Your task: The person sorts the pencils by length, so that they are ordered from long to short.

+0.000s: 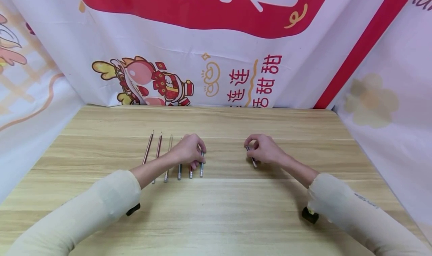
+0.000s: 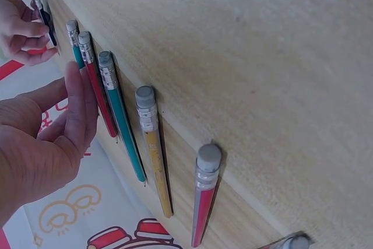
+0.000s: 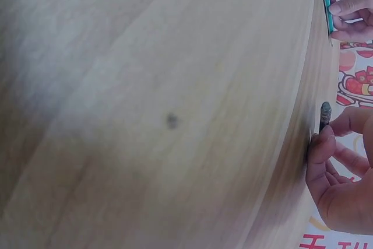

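A teal pencil (image 1: 201,169) lies at the right end of a row of pencils, and my left hand (image 1: 189,149) pinches it between thumb and fingers. Just left of it are a red pencil (image 2: 100,88) and another teal pencil (image 2: 122,121), partly under my left hand in the head view. To the right, apart from the row, my right hand (image 1: 264,149) holds a dark pencil (image 1: 253,161) between thumb and fingertips. Its grey eraser end sticks out toward me, tilted slightly; the fingers hide much of its length.
Farther left in the row lie a yellow pencil (image 2: 154,164), a pinkish-red pencil (image 2: 203,208) and a dark reddish pencil (image 1: 147,147), erasers toward me. The wooden table (image 1: 216,214) meets a printed cloth (image 1: 216,42) at the back, with cloth at both sides too.
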Demonstrator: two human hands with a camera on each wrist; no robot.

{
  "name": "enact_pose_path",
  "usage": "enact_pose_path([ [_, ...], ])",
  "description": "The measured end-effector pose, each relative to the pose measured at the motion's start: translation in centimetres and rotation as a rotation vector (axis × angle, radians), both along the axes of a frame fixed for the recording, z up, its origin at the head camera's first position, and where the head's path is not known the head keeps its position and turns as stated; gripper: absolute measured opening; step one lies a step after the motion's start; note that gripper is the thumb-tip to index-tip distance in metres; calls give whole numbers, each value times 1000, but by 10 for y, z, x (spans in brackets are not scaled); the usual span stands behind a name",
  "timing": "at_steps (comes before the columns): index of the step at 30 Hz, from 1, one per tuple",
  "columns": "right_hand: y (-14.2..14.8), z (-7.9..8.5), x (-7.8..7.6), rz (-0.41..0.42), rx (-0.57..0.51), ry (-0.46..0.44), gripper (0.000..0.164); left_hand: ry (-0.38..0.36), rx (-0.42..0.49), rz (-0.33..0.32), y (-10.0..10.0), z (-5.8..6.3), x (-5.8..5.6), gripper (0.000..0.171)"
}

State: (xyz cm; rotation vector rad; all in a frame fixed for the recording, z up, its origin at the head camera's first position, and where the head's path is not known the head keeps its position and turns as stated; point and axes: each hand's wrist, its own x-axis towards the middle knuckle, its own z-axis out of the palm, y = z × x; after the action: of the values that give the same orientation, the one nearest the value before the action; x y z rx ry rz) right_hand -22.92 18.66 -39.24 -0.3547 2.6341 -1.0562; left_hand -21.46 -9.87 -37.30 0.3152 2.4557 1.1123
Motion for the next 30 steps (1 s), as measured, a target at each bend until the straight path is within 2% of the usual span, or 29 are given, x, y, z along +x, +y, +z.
enact_pose_path([
  [14,-13,2,4,3,-133,-43,25,-6,-4,0,0,-2,-2,22],
  [30,-34,3,3,2,-197,-72,27,1,-2,-2,-2,-1,-1,24],
])
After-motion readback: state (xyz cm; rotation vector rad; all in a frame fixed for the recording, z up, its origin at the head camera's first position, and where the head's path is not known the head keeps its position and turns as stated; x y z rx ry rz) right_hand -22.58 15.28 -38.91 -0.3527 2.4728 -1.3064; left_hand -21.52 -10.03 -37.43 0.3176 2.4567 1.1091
